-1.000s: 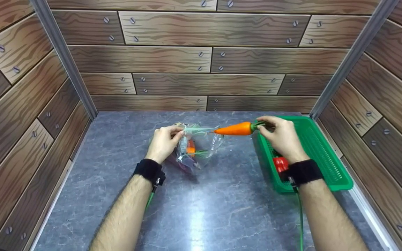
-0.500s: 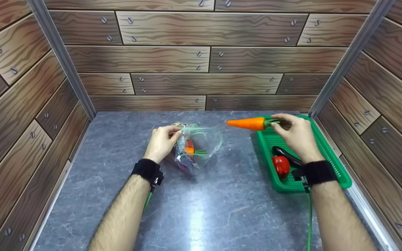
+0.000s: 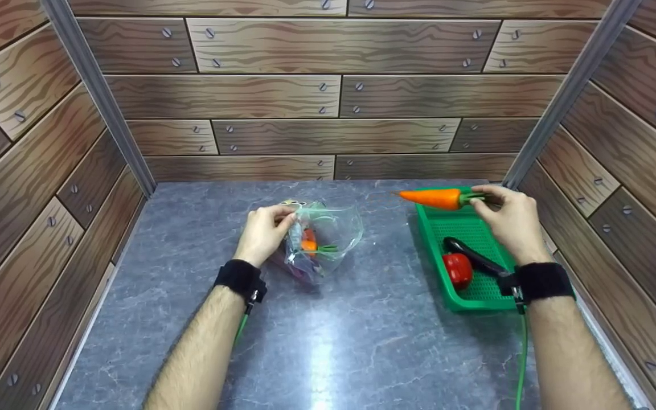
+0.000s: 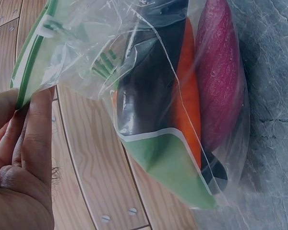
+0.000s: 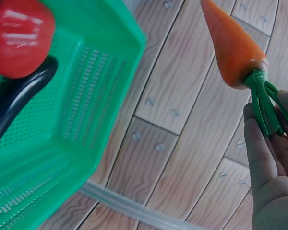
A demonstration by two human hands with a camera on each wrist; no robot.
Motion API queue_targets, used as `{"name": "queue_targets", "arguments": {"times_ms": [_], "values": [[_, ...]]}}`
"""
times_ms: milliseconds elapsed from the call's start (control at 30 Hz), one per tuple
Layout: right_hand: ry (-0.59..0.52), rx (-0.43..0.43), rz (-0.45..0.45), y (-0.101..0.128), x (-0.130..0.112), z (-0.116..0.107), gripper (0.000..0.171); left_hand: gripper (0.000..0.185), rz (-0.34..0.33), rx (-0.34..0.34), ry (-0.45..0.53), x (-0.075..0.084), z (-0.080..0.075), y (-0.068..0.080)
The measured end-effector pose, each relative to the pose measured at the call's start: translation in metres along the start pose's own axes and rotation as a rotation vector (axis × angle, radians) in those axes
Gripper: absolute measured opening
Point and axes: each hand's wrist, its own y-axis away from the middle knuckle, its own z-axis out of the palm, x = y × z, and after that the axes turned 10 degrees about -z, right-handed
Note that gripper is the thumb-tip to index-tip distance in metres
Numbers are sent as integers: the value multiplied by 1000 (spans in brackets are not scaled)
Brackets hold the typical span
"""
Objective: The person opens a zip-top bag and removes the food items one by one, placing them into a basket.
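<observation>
My left hand (image 3: 263, 232) pinches the green zip edge of a clear plastic zip bag (image 3: 342, 228) whose mouth gapes. Through its side, the left wrist view shows a dark eggplant (image 4: 146, 86), an orange carrot (image 4: 186, 105) and a purple-red, long vegetable (image 4: 222, 72). By its green stems, my right hand (image 3: 510, 219) pinches another carrot (image 3: 431, 198), held level above the back of a green basket (image 3: 450, 302), its tip pointing left. In that basket lie a red bell pepper (image 3: 457, 271) and a dark eggplant (image 3: 473, 256), partly hidden by my wrist.
The grey marbled table (image 3: 191, 239) has wood-patterned walls at the back and both sides. A green cable (image 3: 521, 364) trails from my right wristband, and another cable (image 3: 241, 329) from the left one.
My right hand has carried the carrot rightward, from beside the bag's mouth to above the basket, uncovering the pepper and eggplant. The left hand keeps its hold on the bag.
</observation>
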Motion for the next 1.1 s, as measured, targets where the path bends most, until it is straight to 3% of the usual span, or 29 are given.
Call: {"name": "queue_targets", "arguments": {"times_ms": [267,667,1100], "values": [[76,27,63,9,32,-7,32,29,-1,-2,-8,0,1,0],[125,-21,115,21,61,-2,34,27,7,13,-18,0,2,3],[150,-160,160,33,71,8,37,27,2,0,-12,-1,1,3]]}}
